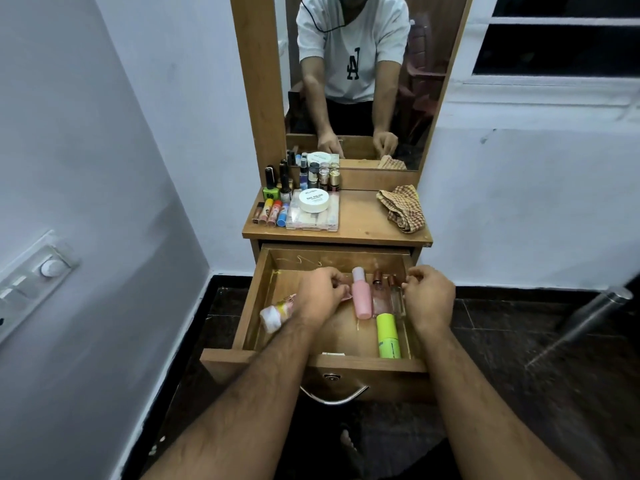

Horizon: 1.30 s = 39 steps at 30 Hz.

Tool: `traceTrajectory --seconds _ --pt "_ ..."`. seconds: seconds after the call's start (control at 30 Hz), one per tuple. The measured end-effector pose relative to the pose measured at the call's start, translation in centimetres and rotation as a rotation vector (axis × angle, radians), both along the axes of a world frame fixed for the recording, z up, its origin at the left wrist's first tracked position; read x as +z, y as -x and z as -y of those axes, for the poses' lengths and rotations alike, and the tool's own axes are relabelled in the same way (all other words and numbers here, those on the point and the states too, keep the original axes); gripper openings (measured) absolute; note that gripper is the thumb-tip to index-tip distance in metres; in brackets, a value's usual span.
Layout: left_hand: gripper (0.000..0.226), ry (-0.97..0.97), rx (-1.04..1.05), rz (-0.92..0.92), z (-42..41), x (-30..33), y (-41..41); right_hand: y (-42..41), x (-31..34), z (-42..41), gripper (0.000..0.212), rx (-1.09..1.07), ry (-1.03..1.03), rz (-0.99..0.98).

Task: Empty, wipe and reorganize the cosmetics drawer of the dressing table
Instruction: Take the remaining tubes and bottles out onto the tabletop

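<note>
A person bends over the open wooden drawer of a brown dressing table, both hands down among the last of the cosmetics. At the drawer's left wall lies a pink-and-white tube with a white cap, partly hidden by the left forearm. The left hand has its fingers curled close, seemingly pinching a small pink item at the shoulder of the pale pink plastic bottle; what exactly it holds cannot be told. Just beside the bottle stand two clear glass perfume bottles with copper caps, and in front of them a lime-green cylindrical tube lies flat. The right hand hovers at the right wall, fingers narrowly curled near the outer perfume bottle; contact is not clear.

On the worktop above, nail polishes, small tubes, a clear case and a round white tub are already grouped at left, with a checked brown cloth waiting at right.

The emptying looks close to done. It would go best by lifting the glass bottles upright, one per hand, and setting them beside the left group, keeping the cloth free for wiping.
</note>
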<state>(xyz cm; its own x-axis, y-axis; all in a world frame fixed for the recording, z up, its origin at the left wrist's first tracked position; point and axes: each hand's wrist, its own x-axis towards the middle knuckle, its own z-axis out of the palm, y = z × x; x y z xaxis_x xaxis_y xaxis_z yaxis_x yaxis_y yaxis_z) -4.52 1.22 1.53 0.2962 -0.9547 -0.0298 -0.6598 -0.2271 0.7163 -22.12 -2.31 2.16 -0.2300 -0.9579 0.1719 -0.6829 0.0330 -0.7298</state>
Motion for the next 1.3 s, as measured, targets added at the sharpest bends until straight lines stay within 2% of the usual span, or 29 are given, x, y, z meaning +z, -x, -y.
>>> traceTrajectory --seconds 0.07,0.17,0.3,0.47,0.63,0.73,0.83,0.9,0.97,1.07,1.17,1.3 --pt "0.003 -0.048 0.035 0.000 1.0 -0.7 1.1 -0.5 -0.2 -0.2 0.022 0.032 0.017 -0.044" --pt "0.016 -0.127 0.071 0.030 2.3 -1.6 2.2 -1.1 -0.5 0.1 0.022 0.130 0.010 -0.148" --pt "0.031 -0.217 0.126 -0.016 3.2 -2.4 3.4 -1.1 -0.8 0.3 0.020 0.189 -0.060 -0.236" --pt "0.032 -0.258 0.201 -0.024 3.6 -2.3 4.7 -1.2 -0.8 0.2 0.018 0.183 -0.093 -0.238" --pt "0.032 -0.307 0.191 -0.119 3.3 -2.0 4.7 -1.2 -0.8 0.2 0.018 0.192 -0.102 -0.243" --pt "0.032 -0.295 0.184 -0.197 3.0 -1.7 4.4 -1.3 -1.1 0.3 0.020 0.195 -0.094 -0.275" --pt "0.046 -0.265 0.178 -0.311 2.6 -2.1 3.0 -1.3 -1.1 0.3 0.020 0.209 -0.095 -0.303" --pt "0.039 -0.241 0.152 -0.334 1.8 -2.1 1.7 -1.4 -1.1 0.3 0.019 0.237 -0.115 -0.329" --pt "0.030 -0.209 0.101 -0.325 0.3 -1.3 0.6 -1.7 -1.0 0.3 0.020 0.280 -0.152 -0.357" --pt "0.033 -0.126 0.072 -0.321 -1.1 -0.9 -0.7 -2.8 -1.1 0.5 0.018 0.369 -0.183 -0.468" --pt "0.035 -0.053 0.089 -0.287 -1.1 -0.8 -0.9 -3.5 -0.7 0.7 0.014 0.363 -0.207 -0.560" --pt "0.033 -0.047 0.089 -0.215 -0.7 -1.0 -0.7 -4.0 -1.2 1.0 0.014 0.352 -0.250 -0.594"
